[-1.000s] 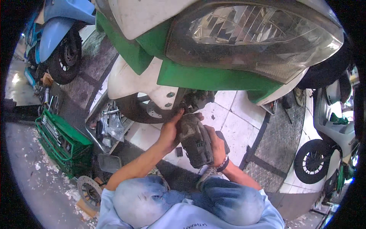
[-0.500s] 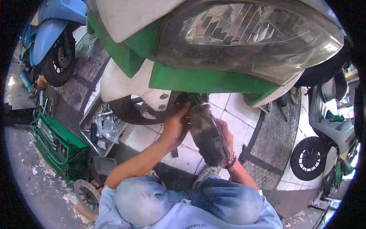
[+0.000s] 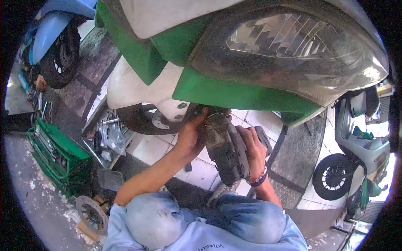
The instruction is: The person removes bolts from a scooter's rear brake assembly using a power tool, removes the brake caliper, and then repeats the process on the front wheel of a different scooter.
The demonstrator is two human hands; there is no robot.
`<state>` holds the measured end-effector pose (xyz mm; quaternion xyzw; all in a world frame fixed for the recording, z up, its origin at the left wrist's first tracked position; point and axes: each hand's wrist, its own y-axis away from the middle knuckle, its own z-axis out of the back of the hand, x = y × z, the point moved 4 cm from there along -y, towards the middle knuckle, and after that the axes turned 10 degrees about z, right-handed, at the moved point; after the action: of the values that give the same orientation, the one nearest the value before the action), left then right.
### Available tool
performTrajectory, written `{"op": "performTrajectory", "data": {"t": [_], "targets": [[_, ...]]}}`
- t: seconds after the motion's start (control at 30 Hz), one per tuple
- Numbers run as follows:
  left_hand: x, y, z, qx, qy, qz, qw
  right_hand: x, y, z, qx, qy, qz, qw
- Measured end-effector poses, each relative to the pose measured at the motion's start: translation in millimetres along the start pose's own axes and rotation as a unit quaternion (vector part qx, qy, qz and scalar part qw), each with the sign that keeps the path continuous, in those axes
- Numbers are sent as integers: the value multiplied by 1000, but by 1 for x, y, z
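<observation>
My right hand (image 3: 253,150) is wrapped round the handle of a dark, worn cordless impact wrench (image 3: 228,152); its battery pack shows beyond my fingers. The tool's front end points away from me, under the green lower edge of a scooter's front panel (image 3: 243,92). At that front end my left hand (image 3: 190,136) is closed, thumb up, beside the white front fender (image 3: 142,90). Its fingertips are hidden, and what they grip cannot be made out. Above both hands hangs the scooter's large clear headlight (image 3: 289,46).
A green metal toolbox (image 3: 63,159) stands at the left. Near it are a tray with tools and plastic bags (image 3: 111,138) and a loose brake disc (image 3: 91,214). Other scooters stand at far left and right, one with a black spoked wheel (image 3: 336,176). White tiles (image 3: 153,148) lie beneath my hands.
The impact wrench has turned slightly, so its battery pack now shows to the right of my right hand. My left hand stays at the tool's front end. The view has shifted a little.
</observation>
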<state>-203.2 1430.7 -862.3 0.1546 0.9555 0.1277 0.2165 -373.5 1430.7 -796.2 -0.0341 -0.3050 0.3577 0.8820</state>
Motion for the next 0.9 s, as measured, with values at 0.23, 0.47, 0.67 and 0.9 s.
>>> {"op": "performTrajectory", "data": {"t": [0.23, 0.47, 0.67, 0.9], "targets": [[0, 6, 7, -32, -27, -41, 998, -9, 5, -17, -21, -65, -20, 997], [6, 8, 15, -61, 1, -21, 998, -11, 13, -49, -66, -269, -133, 952], [20, 10, 31, -95, 1, 28, 995, -22, 22, -62, -63, -142, -35, 987], [21, 25, 60, -141, 4, 13, 990, -18, 29, -61, -94, -429, -180, 880]]}}
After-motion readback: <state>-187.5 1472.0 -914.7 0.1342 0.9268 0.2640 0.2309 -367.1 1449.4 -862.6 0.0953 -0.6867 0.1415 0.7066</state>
